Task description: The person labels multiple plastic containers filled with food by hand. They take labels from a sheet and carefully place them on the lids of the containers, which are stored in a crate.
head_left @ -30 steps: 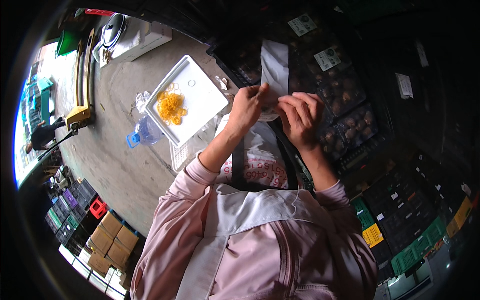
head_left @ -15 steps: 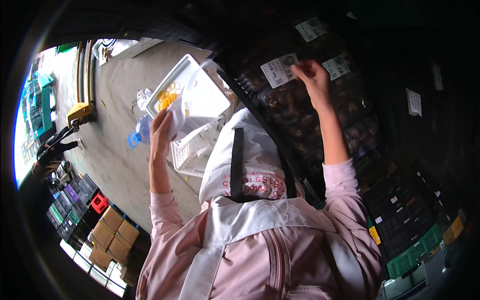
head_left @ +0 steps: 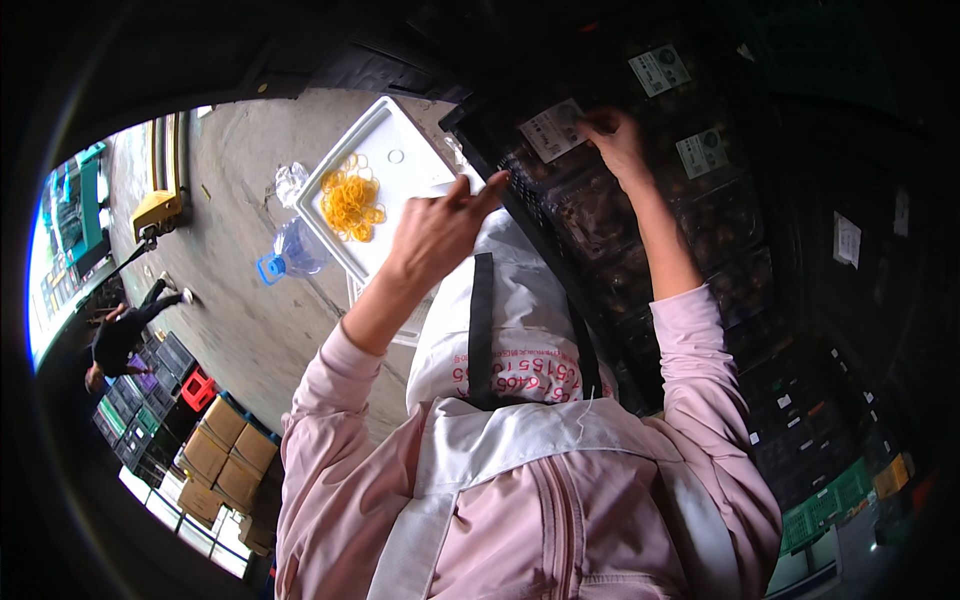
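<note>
My right hand (head_left: 612, 140) reaches out to a black crate (head_left: 520, 180) filled with clear lidded packs of dark produce (head_left: 720, 220). Its fingers grip the right edge of a white label (head_left: 552, 128) lying on one pack. Two other packs carry similar labels (head_left: 660, 68). My left hand (head_left: 440, 228) hovers above the near corner of a white tray (head_left: 400, 135), fingers apart and holding nothing. A heap of yellow rubber bands (head_left: 352, 203) lies on the tray. A white bag with a black strap (head_left: 520, 320) hangs at my front.
A blue-capped water bottle (head_left: 290, 255) and crumpled clear plastic (head_left: 290, 182) lie on the concrete floor beside the tray. Farther left are a yellow pallet truck (head_left: 160, 208), another person (head_left: 125, 335), stacked crates (head_left: 150, 395) and cardboard boxes (head_left: 225, 455). Green crates (head_left: 830, 500) stand at lower right.
Both hands held the label together a second ago. The right hand carried it to the crate, while the left hand dropped to the tray and has now risen toward the crate.
</note>
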Demonstrator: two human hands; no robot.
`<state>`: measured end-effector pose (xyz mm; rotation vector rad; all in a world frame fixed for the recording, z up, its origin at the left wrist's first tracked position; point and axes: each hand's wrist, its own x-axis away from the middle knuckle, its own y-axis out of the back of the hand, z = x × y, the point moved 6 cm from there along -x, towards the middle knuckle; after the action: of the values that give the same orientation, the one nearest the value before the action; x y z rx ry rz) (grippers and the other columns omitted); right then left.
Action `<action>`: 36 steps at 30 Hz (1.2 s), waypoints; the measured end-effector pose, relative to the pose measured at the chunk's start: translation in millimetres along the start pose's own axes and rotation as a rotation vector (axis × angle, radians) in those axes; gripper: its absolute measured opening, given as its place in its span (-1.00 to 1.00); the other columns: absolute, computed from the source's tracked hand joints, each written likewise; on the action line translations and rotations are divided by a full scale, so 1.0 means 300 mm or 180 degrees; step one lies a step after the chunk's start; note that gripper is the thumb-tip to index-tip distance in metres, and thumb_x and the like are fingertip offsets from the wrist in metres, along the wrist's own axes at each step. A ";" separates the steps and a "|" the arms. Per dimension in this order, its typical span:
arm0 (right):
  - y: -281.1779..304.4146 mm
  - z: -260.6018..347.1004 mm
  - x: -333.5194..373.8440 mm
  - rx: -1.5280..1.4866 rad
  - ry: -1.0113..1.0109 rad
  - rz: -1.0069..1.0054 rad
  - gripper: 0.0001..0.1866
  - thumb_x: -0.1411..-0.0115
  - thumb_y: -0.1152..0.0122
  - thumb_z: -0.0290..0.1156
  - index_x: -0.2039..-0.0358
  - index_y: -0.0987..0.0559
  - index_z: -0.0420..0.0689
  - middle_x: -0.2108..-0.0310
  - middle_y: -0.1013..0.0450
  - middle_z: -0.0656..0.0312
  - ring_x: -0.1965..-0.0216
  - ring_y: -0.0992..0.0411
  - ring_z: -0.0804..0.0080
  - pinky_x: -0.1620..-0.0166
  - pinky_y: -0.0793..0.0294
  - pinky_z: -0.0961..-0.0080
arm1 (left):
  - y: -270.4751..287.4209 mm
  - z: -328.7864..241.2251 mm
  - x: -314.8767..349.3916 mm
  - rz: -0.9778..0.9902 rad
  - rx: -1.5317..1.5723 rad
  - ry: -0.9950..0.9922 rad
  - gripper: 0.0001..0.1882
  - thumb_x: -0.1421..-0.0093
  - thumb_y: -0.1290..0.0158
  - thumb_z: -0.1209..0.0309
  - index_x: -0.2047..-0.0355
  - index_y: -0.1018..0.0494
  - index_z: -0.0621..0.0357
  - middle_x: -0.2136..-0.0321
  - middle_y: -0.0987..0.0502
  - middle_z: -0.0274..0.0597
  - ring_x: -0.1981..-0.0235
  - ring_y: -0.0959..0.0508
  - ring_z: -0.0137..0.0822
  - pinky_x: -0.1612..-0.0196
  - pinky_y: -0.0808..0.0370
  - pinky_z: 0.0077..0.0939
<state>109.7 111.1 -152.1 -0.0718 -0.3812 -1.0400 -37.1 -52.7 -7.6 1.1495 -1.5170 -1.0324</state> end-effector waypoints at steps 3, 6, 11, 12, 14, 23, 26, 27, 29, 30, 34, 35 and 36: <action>-0.003 -0.005 0.012 0.0133 0.0032 -0.0114 -0.74 0.14 -0.28 -0.46 0.40 -0.46 -0.25 0.52 -0.43 0.23 0.48 -0.38 0.52 0.38 -0.36 0.64 | 0.007 -0.084 -0.098 -0.0104 0.0064 -0.0150 -0.65 -0.07 0.06 0.32 0.08 -0.33 -0.10 0.40 -0.38 -0.26 0.70 -0.34 -0.46 0.75 -0.27 -0.62; -0.005 -0.027 0.015 0.0028 -0.0101 -0.0149 -0.75 0.13 -0.26 -0.48 0.41 -0.45 -0.25 0.50 -0.43 0.20 0.44 -0.39 0.48 0.33 -0.36 0.61 | -0.064 -0.111 -0.140 -0.0090 -0.0385 -0.0381 -0.68 -0.06 0.06 0.30 0.12 -0.35 -0.09 0.33 -0.39 -0.16 0.58 -0.42 -0.37 0.61 -0.34 -0.54; 0.003 -0.031 0.025 -0.0011 -0.0090 -0.0245 -0.76 0.12 -0.25 -0.49 0.41 -0.45 -0.27 0.47 -0.44 0.17 0.39 -0.40 0.45 0.30 -0.37 0.58 | -0.097 -0.138 -0.228 0.0901 -0.0439 0.0081 -0.66 -0.02 0.03 0.27 0.14 -0.36 -0.04 0.38 -0.45 -0.22 0.42 -0.44 -0.34 0.50 -0.36 -0.52; 0.004 -0.032 0.026 0.0040 -0.0004 -0.0276 -0.78 0.10 -0.23 -0.50 0.41 -0.45 -0.26 0.50 -0.43 0.20 0.48 -0.36 0.52 0.39 -0.34 0.62 | -0.096 -0.135 -0.236 0.1119 -0.0400 0.0294 -0.65 -0.01 0.02 0.26 0.14 -0.36 -0.02 0.41 -0.46 -0.25 0.40 -0.44 -0.34 0.50 -0.36 -0.54; 0.000 -0.032 0.028 0.0142 0.0176 -0.0327 -0.82 0.07 -0.19 -0.52 0.41 -0.46 -0.25 0.57 -0.41 0.27 0.66 -0.29 0.64 0.57 -0.29 0.70 | -0.105 -0.142 -0.243 0.1001 -0.0447 0.0252 -0.61 -0.01 0.02 0.24 0.13 -0.34 0.05 0.49 -0.47 -0.30 0.41 -0.46 -0.32 0.49 -0.37 -0.53; -0.013 -0.071 0.023 0.0202 0.0069 -0.0399 -0.83 0.11 -0.14 -0.62 0.41 -0.45 -0.27 0.45 -0.43 0.19 0.35 -0.38 0.50 0.29 -0.38 0.56 | -0.174 -0.163 -0.250 0.1408 -0.0684 -0.0248 -0.61 -0.03 0.03 0.22 0.15 -0.34 0.12 0.47 -0.50 -0.24 0.40 -0.51 -0.33 0.45 -0.38 -0.51; -0.010 -0.066 0.021 0.0524 0.0052 -0.0417 -0.81 0.11 -0.14 -0.57 0.39 -0.45 -0.26 0.43 -0.43 0.17 0.37 -0.39 0.46 0.27 -0.37 0.54 | -0.176 -0.159 -0.257 0.1411 -0.0479 0.0036 -0.57 -0.04 0.04 0.16 0.14 -0.33 0.15 0.45 -0.50 -0.22 0.40 -0.51 -0.32 0.45 -0.38 -0.50; -0.004 -0.061 0.025 0.0787 0.0078 -0.0465 -0.79 0.11 -0.15 -0.54 0.38 -0.45 -0.25 0.42 -0.44 0.15 0.36 -0.40 0.42 0.27 -0.38 0.52 | -0.176 -0.154 -0.260 0.1423 -0.0376 0.0204 -0.55 -0.05 0.05 0.14 0.13 -0.32 0.17 0.44 -0.51 -0.22 0.41 -0.51 -0.32 0.45 -0.38 -0.50; -0.002 -0.013 0.041 0.1313 0.0136 -0.0541 -0.75 0.11 -0.17 -0.48 0.35 -0.45 -0.23 0.39 -0.44 0.09 0.35 -0.42 0.32 0.26 -0.38 0.48 | -0.192 -0.154 -0.255 0.1328 -0.0633 0.0098 -0.51 -0.05 0.07 0.09 0.12 -0.30 0.19 0.44 -0.51 -0.22 0.42 -0.51 -0.32 0.45 -0.37 -0.50; 0.001 0.025 0.049 0.1498 0.0367 -0.0724 -0.73 0.10 -0.17 -0.44 0.33 -0.45 -0.22 0.38 -0.44 0.07 0.34 -0.42 0.27 0.26 -0.38 0.46 | -0.198 -0.154 -0.253 0.1279 -0.0760 0.0045 -0.49 -0.05 0.08 0.07 0.12 -0.30 0.21 0.44 -0.51 -0.21 0.42 -0.51 -0.32 0.45 -0.37 -0.50; 0.007 0.155 0.091 0.2244 0.0847 -0.1089 -0.66 0.08 -0.16 -0.33 0.26 -0.44 -0.19 0.33 -0.42 0.00 0.29 -0.40 0.12 0.26 -0.37 0.39 | -0.197 -0.148 -0.244 0.1449 -0.0720 0.0200 -0.47 -0.06 0.10 0.05 0.11 -0.29 0.22 0.47 -0.52 -0.23 0.43 -0.52 -0.32 0.45 -0.37 -0.52; 0.010 0.189 0.100 0.2438 0.0857 -0.1090 -0.64 0.07 -0.16 -0.31 0.25 -0.44 -0.19 0.31 -0.42 -0.01 0.27 -0.39 0.10 0.26 -0.37 0.38 | -0.181 -0.151 -0.245 0.1482 -0.0729 0.0207 -0.49 -0.06 0.09 0.08 0.12 -0.29 0.22 0.48 -0.52 -0.23 0.43 -0.52 -0.32 0.45 -0.37 -0.52; 0.003 0.196 0.099 0.2193 0.0504 -0.0870 -0.61 0.05 -0.14 -0.27 0.22 -0.42 -0.22 0.26 -0.39 -0.06 0.23 -0.36 0.05 0.21 -0.34 0.35 | -0.170 -0.151 -0.244 0.1516 -0.0738 0.0216 -0.52 -0.07 0.09 0.10 0.13 -0.30 0.22 0.49 -0.52 -0.24 0.42 -0.52 -0.33 0.45 -0.37 -0.52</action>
<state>107.7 101.1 -87.0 0.6917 -0.5967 -1.1233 25.4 4.5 -60.8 0.6125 -1.4755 -0.8051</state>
